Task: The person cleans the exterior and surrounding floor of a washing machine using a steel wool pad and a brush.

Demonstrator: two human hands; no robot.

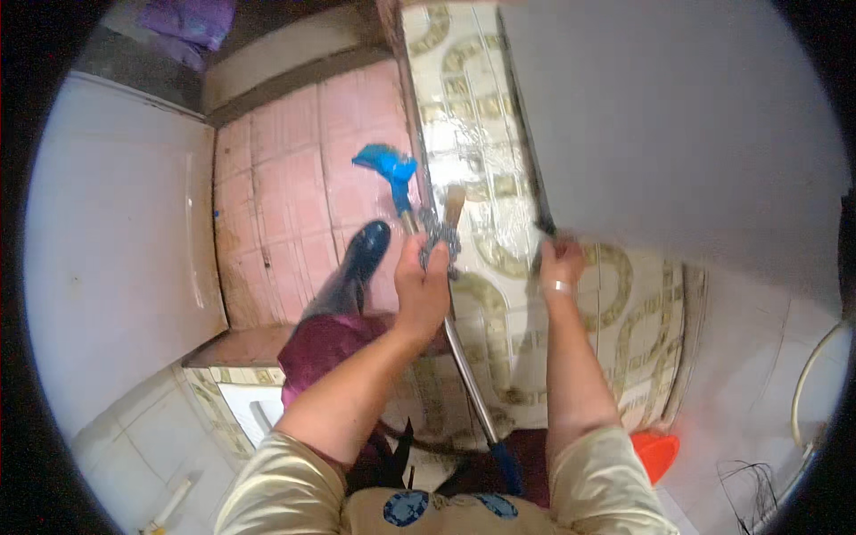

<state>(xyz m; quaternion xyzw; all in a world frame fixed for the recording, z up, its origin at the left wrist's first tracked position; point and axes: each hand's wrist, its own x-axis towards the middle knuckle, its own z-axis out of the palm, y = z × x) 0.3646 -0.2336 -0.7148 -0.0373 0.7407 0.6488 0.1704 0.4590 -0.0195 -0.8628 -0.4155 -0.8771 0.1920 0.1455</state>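
My left hand (423,290) is closed around a long metal pole (467,374) with a bright blue head (389,164), which looks like a floor squeegee or mop. The pole slants down toward my body and ends in a dark blue grip (506,465). Against the same hand sits a grey, tangled metal scourer (440,248), and a tan, stubby piece (456,205) sticks up beside it; its kind is unclear. My right hand (562,259), with a white band at the wrist, has its fingers closed at a small dark handle or latch (545,226) on the edge of a large grey door (678,125).
Patterned tile (499,241) shines wet beside a lower pink-tiled floor (294,187), where my dark boot (366,250) steps. A white door panel (116,241) stands left. Behind my right arm is a red basin-like object (656,453); a pale hose (802,383) hangs at the far right.
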